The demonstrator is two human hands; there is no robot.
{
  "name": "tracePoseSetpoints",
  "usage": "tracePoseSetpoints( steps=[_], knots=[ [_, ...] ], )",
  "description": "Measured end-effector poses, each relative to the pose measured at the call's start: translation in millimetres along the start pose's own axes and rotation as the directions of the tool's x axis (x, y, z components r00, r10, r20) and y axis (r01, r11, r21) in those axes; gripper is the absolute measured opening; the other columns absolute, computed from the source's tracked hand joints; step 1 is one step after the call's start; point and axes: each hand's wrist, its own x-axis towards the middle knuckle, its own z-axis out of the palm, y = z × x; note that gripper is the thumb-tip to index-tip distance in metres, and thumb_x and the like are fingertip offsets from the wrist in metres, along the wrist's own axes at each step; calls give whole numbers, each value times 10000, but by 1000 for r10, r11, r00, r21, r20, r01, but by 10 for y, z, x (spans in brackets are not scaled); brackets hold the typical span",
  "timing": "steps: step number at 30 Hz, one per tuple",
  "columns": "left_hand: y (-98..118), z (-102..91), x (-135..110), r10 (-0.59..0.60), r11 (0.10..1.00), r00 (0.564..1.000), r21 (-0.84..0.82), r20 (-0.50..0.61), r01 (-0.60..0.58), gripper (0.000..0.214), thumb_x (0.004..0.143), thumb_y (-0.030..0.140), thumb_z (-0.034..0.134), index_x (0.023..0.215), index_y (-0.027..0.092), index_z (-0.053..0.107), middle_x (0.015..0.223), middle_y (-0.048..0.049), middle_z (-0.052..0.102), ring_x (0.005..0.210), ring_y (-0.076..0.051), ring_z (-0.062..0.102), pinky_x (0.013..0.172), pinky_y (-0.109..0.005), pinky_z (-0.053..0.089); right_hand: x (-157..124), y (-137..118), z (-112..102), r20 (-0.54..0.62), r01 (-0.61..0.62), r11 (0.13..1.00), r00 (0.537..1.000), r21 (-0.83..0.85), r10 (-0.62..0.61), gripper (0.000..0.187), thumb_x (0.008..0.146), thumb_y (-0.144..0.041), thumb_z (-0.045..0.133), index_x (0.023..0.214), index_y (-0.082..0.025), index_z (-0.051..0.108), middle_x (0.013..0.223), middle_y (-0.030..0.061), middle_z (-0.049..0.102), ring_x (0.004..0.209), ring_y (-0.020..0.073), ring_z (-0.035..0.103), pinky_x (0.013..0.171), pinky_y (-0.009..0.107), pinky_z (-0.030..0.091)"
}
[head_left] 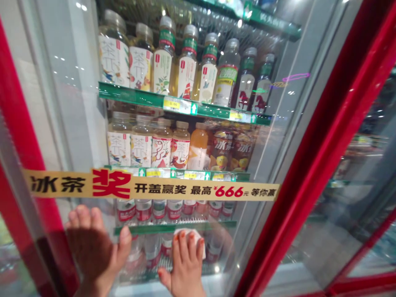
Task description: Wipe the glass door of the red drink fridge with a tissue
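Note:
A glass cooler door with bottled drinks behind it stands before me. My right hand [185, 260] lies flat against the lower glass, back toward me, its nails orange. Pressed under its fingers is a white tissue or cloth [202, 247], its edge showing past the fingertips. At the lower left my left hand [95, 243] is raised with fingers stretched and thumb held out. It holds nothing I can see, and I cannot tell whether it touches the glass. A yellow printed strip [173, 189] runs across the door above both hands.
Green-edged shelves [136, 97] hold rows of bottles [187, 66] inside. Red door frames [309, 136] flank the glass on the right and left. Another glass cooler section is on the right, blurred. Reflected lights show on the panes.

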Motion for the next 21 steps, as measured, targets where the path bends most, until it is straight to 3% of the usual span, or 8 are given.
tracePoseSetpoints(
  steps=[2, 4, 7, 10, 13, 15, 17, 21],
  knots=[
    [26, 29, -27, -28, 1000, 999, -5, -28, 28, 1012, 956, 410, 701, 1793, 260, 153, 1866, -191, 207, 1735, -478, 188, 1373, -814, 245, -217, 31, -77, -20, 84, 996, 996, 8, -84, 780, 1044, -562, 428, 1776, -328, 295, 1844, -41, 275, 1754, 281, 99, 1436, 610, 227],
    [69, 35, -12, -4, 1000, 999, 4, -33, 5, 981, 980, 427, 655, 1793, 227, 142, 1869, -204, 186, 1740, -474, 168, 1378, -804, 227, -289, 302, -184, -31, -61, 998, 998, -12, 61, 824, 1073, -471, 396, 1802, -198, 125, 1880, 59, 73, 1758, 317, 18, 1416, 704, 190],
    [121, 12, 58, 64, 998, 997, 25, -51, -63, 966, 996, 402, 606, 1791, 181, 103, 1882, -208, 113, 1758, -449, 93, 1392, -792, 166, -2, 702, -262, -60, -350, 936, 936, -36, 348, 818, 1124, -458, 259, 1775, -79, -62, 1859, 227, -89, 1742, 463, -33, 1279, 904, 232],
    [145, -17, 117, 116, 993, 991, 19, -72, -115, 986, 981, 368, 636, 1787, 159, 108, 1884, -204, 96, 1769, -404, 66, 1417, -733, 141, 447, 557, -193, -64, -429, 903, 902, -20, 427, 816, 1138, -510, 221, 1777, -71, -30, 1858, 286, 27, 1740, 491, 13, 1258, 918, 226],
    [179, -44, 150, 115, 993, 987, 2, -110, -116, 961, 977, 332, 656, 1779, 137, 163, 1871, -218, 151, 1767, -375, 109, 1432, -674, 150, 517, 45, -104, -8, -60, 997, 998, 46, 60, 831, 1105, -610, 397, 1783, -158, 235, 1852, 143, 273, 1760, 375, 90, 1405, 704, 125],
    [214, -60, 166, 119, 993, 985, 10, -126, -119, 951, 976, 311, 670, 1772, 118, 186, 1866, -220, 173, 1766, -352, 126, 1446, -616, 147, 295, -112, -105, 6, 245, 967, 969, 72, -246, 783, 1052, -657, 511, 1729, -274, 424, 1837, -13, 327, 1760, 291, 134, 1447, 511, 83],
    [246, -66, 177, 131, 991, 983, 26, -132, -129, 945, 978, 305, 674, 1768, 107, 196, 1866, -209, 179, 1767, -327, 132, 1455, -562, 138, 55, 58, -165, -1, 356, 934, 934, 37, -356, 775, 1036, -634, 538, 1723, -288, 441, 1850, -53, 267, 1760, 256, 135, 1447, 426, 71],
    [275, -35, 179, 114, 993, 983, 35, -141, -111, 921, 998, 330, 640, 1773, 125, 186, 1871, -181, 174, 1767, -317, 133, 1456, -567, 141, 336, 889, -369, -43, -106, 994, 994, -34, 105, 827, 1123, -470, 365, 1793, -104, 47, 1880, 152, 6, 1767, 311, -13, 1413, 669, 117]
  ],
)
